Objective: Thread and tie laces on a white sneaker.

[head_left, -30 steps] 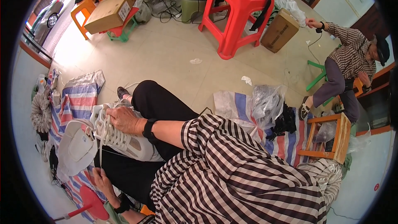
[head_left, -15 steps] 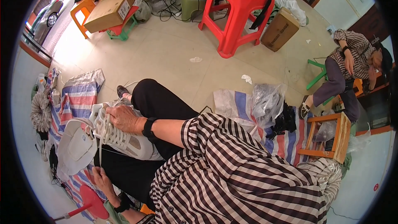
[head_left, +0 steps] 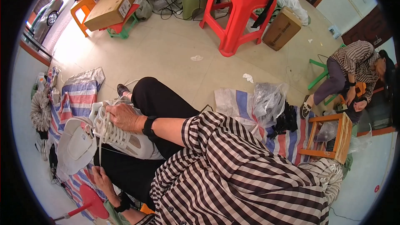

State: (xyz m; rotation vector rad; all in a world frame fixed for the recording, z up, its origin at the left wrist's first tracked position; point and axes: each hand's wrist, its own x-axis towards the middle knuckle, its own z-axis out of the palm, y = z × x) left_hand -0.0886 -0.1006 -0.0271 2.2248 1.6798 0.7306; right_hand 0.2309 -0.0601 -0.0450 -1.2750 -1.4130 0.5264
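A white sneaker (head_left: 133, 143) with pale laces lies across my black-trousered legs. My right hand (head_left: 123, 116) is closed on its upper by the lace rows, a dark band on the wrist. From the shoe a white shoelace (head_left: 100, 152) runs down taut to my left hand (head_left: 102, 179), whose fingers pinch it beside my thigh. Against the shoe's left end rests a rounded white piece (head_left: 75, 154) with a curved rim; its kind I cannot make out. My right fingertips are partly hidden among the laces.
Striped woven sheeting (head_left: 81, 93) covers the floor at left. A red round-topped stand (head_left: 93, 202) is near my left forearm. Bundled laces (head_left: 40, 108) hang by the wall. A wooden stool (head_left: 339, 137), a plastic bag (head_left: 268, 102) and a seated co-worker (head_left: 354, 62) are at right; a red stool (head_left: 237, 12) stands ahead.
The co-worker at right has bent lower, with both hands brought down. My hands and the sneaker stay almost where they were; the lace is still taut.
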